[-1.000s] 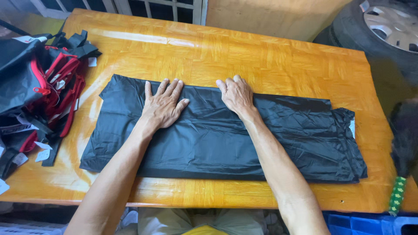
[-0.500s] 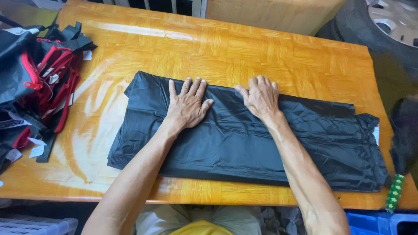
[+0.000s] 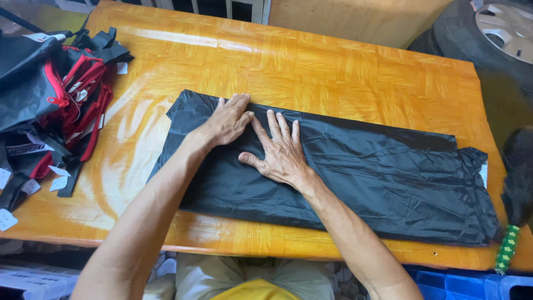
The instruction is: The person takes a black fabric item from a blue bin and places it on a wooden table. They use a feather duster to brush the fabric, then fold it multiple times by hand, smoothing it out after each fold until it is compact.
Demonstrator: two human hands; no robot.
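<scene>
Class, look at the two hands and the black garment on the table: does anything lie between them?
Nothing visible does. The left hand and right hand both rest flat, palms down, directly on the folded black garment. The pile of black and red bags sits off to the left, apart from it.

- The flat folded sheet of crinkled cloth (image 3: 361,178) under my palms is plain black, with a small white tag at its far right edge
- The glossy wooden parquet table (image 3: 344,72) is orange-amber, its blocks set in a chequer of alternating grain
- The heap of bags (image 3: 50,105) at my left is black with red straps and white paper tags
- The small knobbly handle (image 3: 506,250) at the right edge is green, speckled pale
</scene>
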